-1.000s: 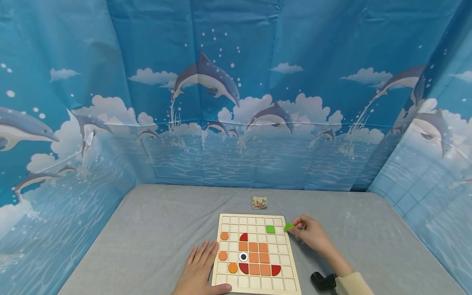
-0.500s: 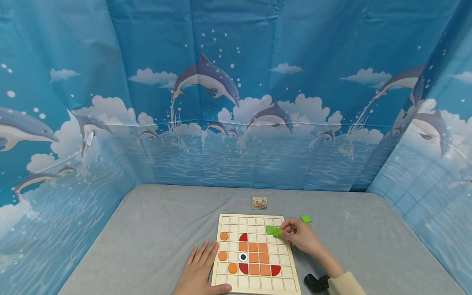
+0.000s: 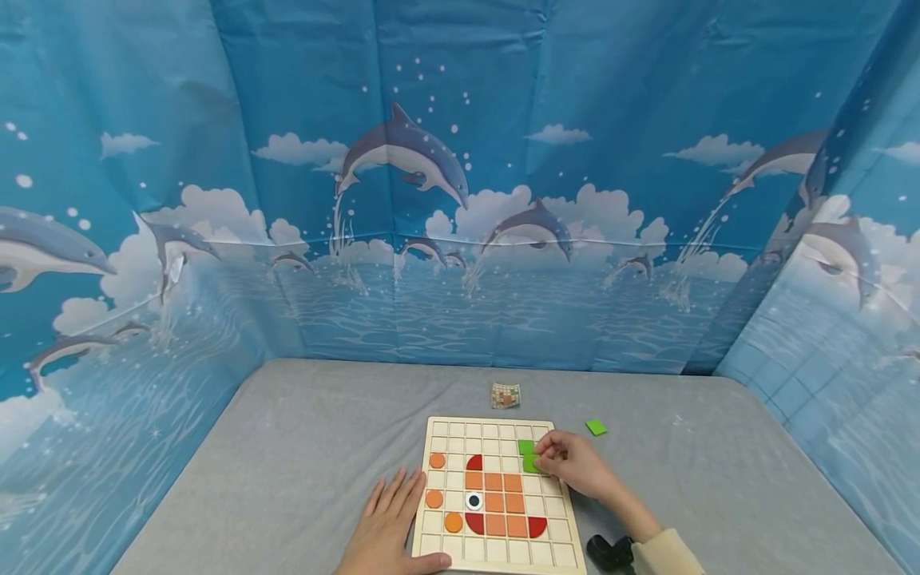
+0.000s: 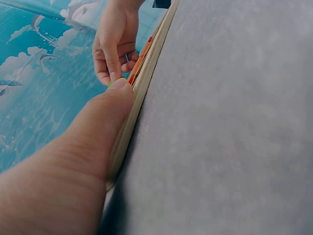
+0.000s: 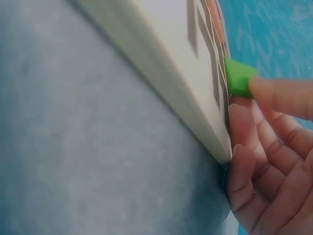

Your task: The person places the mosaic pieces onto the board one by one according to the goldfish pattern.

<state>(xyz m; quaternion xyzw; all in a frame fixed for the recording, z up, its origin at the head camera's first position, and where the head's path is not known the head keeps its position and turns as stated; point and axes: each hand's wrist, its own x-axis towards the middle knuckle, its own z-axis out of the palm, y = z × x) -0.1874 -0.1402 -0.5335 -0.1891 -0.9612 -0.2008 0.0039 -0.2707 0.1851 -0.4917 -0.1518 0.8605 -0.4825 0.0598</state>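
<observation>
A wooden grid board (image 3: 496, 551) lies on the table, with orange square tiles (image 3: 494, 481), red quarter-round tiles (image 3: 537, 527), orange discs (image 3: 434, 499) and a black-and-white eye piece (image 3: 474, 501) in its cells. My right hand (image 3: 578, 465) pinches a green square tile (image 5: 239, 78) between thumb and fingers, tilted with one edge at the grid. It is just in front of another green tile (image 3: 526, 447) seated in a cell. My left hand (image 3: 388, 523) rests along the board's left edge, fingers spread straight, its thumb (image 4: 102, 112) over the front edge.
Beyond the board's right corner lies a loose green tile (image 3: 596, 427). A small picture card (image 3: 505, 395) lies behind the board. A black object (image 3: 609, 553) sits by the right wrist. The grey table (image 3: 302, 447) is enclosed by dolphin-print curtains (image 3: 460, 311).
My right hand has carried the green tile from beyond the board's right edge leftward over the grid, down to the cell in front of the seated green tile. The left hand has stayed put.
</observation>
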